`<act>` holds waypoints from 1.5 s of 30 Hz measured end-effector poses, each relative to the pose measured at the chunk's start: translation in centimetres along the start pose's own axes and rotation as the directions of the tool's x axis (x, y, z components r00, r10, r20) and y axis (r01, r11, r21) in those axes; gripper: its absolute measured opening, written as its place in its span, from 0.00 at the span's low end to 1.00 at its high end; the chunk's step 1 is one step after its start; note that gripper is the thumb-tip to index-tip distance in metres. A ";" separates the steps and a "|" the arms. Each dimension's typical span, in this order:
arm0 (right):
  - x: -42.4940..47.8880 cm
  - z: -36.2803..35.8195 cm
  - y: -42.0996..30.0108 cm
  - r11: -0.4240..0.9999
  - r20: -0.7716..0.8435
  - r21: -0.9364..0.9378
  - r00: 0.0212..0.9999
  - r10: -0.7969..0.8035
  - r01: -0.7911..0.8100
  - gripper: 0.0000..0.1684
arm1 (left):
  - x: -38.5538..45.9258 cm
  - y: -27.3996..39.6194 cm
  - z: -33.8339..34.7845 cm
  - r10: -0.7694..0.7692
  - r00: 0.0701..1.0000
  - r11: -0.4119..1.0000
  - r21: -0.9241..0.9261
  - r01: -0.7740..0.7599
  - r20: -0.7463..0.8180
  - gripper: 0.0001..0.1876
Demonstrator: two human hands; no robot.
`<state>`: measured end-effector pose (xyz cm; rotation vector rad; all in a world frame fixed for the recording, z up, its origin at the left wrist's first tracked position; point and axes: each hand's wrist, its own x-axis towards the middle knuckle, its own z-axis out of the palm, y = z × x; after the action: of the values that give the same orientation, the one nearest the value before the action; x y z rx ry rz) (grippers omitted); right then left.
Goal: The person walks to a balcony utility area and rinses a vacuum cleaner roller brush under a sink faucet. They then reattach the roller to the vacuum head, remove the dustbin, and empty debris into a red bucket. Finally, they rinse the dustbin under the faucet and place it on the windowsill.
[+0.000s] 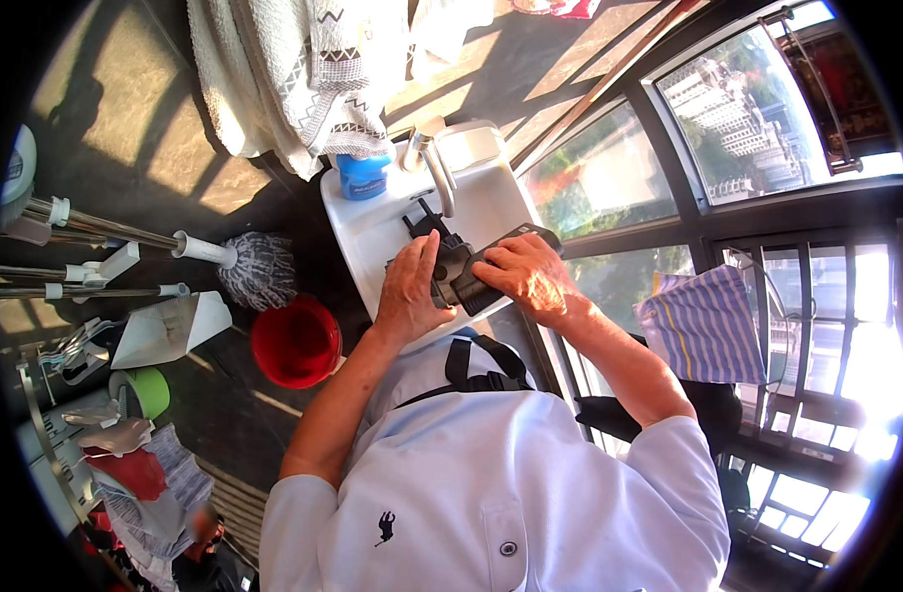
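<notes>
My right hand point(529, 277) grips a dark plastic device point(481, 285) from above, its thumb lying along the barrel-shaped body. Against the device's other end is my left hand point(409, 285), fingers extended over its side and thumb below. A black forked part point(426, 220) sticks out past my left fingertips, towards the tap. All of this is held over a white washbasin point(351, 222). A bent metal tap point(440, 174) reaches over the basin. Beside the tap, a blue container point(364, 177) with writing stands on the rim. My hands hide part of the device.
White patterned towels point(303, 81) hang beyond the basin. Left of it are a red bucket point(296, 342), a grey mop point(259, 270), a dustpan point(174, 329) and a green container point(146, 392). Windows point(607, 177) line the right, where a striped cloth point(703, 325) hangs.
</notes>
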<state>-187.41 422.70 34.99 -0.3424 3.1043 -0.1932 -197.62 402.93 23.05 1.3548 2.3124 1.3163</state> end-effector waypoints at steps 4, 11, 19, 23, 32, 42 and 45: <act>-0.1 0.7 -0.1 1.000 -0.029 -0.010 0.999 0.023 -0.023 0.18 | -0.2 -0.1 0.0 0.003 1.000 1.000 -0.007 -0.003 -0.008 0.68; -0.8 2.2 1.3 0.966 -0.177 0.242 0.974 0.139 -0.094 0.24 | -1.0 -1.4 0.5 -0.045 0.995 0.999 -0.033 0.042 -0.092 0.71; -2.4 5.0 0.7 0.530 0.010 0.740 0.795 0.606 -0.413 0.37 | -1.1 -2.4 1.1 -0.183 0.976 0.980 -0.100 0.171 -0.120 0.69; -2.5 5.0 0.3 0.211 0.085 0.930 0.735 0.673 -0.301 0.39 | -0.2 -1.5 0.9 -0.165 0.975 0.986 -0.046 0.160 -0.152 0.67; -3.6 5.4 -0.4 -0.116 0.152 0.988 0.738 0.657 -0.101 0.41 | -0.8 -0.1 -0.6 -0.146 0.980 0.985 0.072 0.157 -0.134 0.71; -2.0 -3.1 -4.5 -0.157 -0.052 0.979 0.910 0.411 0.127 0.46 | 3.4 11.5 -7.5 -0.027 0.950 0.573 -0.774 0.270 0.312 0.50; -0.9 -3.7 -4.2 0.035 -0.150 0.988 0.895 0.419 0.149 0.42 | 2.8 10.5 -7.8 -0.115 0.975 0.720 -0.660 0.215 0.192 0.29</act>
<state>-185.71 419.31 39.18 0.1320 2.2248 -2.5427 -196.68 402.43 36.37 0.9204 1.5422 1.6981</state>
